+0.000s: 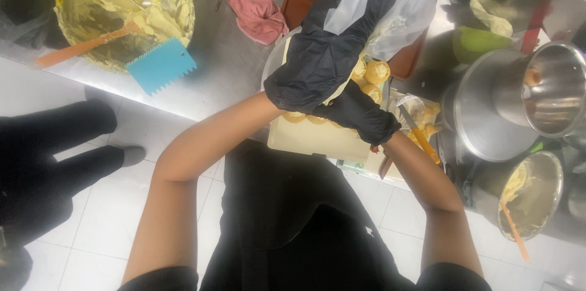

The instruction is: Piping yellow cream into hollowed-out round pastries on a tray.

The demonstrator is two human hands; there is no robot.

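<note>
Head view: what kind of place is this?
Likely a pastry kitchen: stainless steel counter, large metal bowl of yellow cream, small round pastry shells under black-gloved hands.

Single view from a head-worn camera, looking steeply down over the wearer's chest and forearms onto the near edge of a steel counter [232, 77]. The lens sits close: the gloved left hand [323, 53] and right hand [360, 114] occupy the centre, with the white tiled floor [110, 218] filling the lower left. The counter runs diagonally across the upper frame, so the head appears turned slightly; the far side is cropped. No second view is provided, hence no shared region exists.
</note>
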